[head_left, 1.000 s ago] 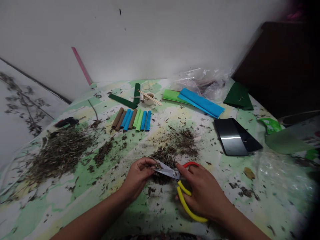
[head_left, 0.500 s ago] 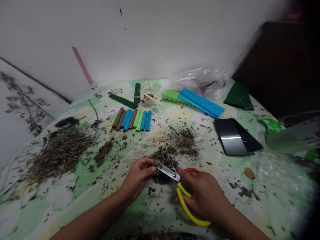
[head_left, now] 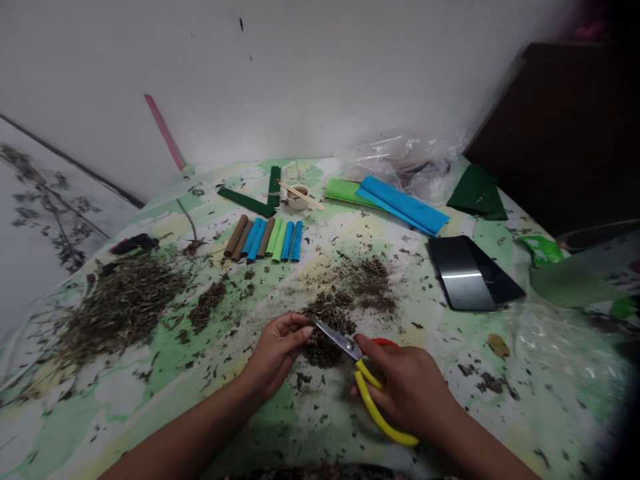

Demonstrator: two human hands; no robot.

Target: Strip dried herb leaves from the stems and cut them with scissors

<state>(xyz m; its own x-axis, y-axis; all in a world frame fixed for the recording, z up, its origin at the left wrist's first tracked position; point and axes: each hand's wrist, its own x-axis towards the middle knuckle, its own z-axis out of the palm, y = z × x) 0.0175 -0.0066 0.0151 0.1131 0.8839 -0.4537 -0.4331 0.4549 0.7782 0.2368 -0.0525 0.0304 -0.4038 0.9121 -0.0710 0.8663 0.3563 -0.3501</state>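
Observation:
My right hand grips a pair of scissors with yellow and red handles, blades pointing up and left. My left hand is closed in a pinch at the blade tips; what its fingers hold is too small to make out. Just beneath the blades lies a pile of dark, chopped dried plant bits. A looser scatter of brown crumbs spreads behind that pile. To the left of my left hand sits a smaller heap of dried bits.
Dried stalks are heaped at the left. Several brown, blue and green paper rolls lie in a row before a small cup with chopsticks across it. Folded blue paper and two dark phones are at right.
The scissors have turned slightly, and their blades look narrower, with the tips a little higher. My left fingers have shifted up a little. The rest stays in place.

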